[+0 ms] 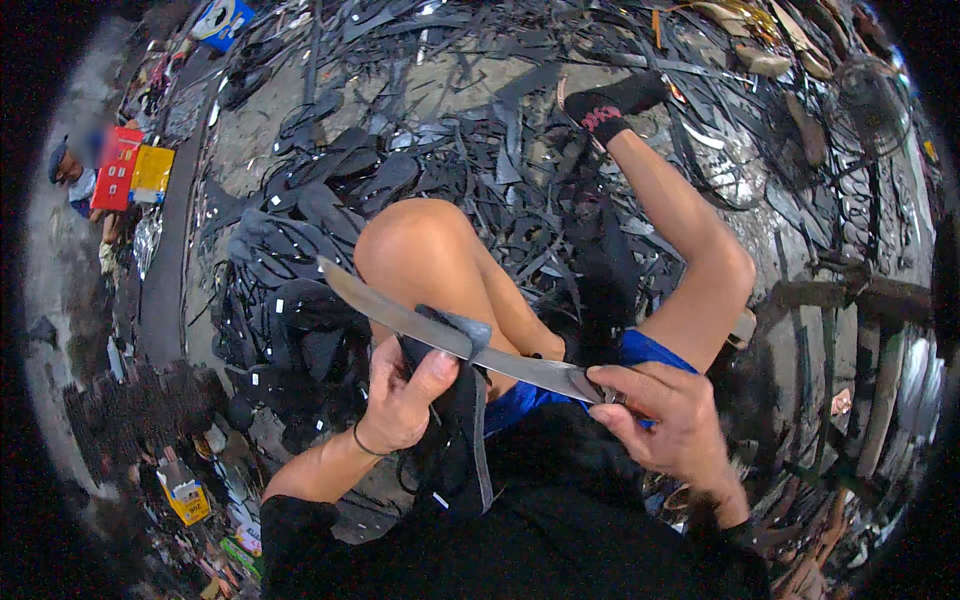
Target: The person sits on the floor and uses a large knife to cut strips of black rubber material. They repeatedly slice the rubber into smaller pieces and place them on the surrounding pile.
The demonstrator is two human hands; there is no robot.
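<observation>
My right hand [668, 412] is closed round the handle end of a knife with a long, slightly curved steel blade [395, 316]. The blade slants up to the left across my lap, its tip beyond my bent knee. My left hand [398, 398] pinches a dark grey rubber piece [462, 326] against the blade, thumb on top. From the blade a narrow dark rubber strip [481, 450] hangs down over my black shirt. Most of the rubber piece lies behind the blade and my fingers, so its full outline is hidden.
Black sole-shaped pieces [390, 178] and rubber offcuts [500, 160] cover the floor around my legs. At the left are a red box [118, 168], a yellow box [152, 172] and a person beside them. A small yellow-and-white carton [183, 497] stands at lower left.
</observation>
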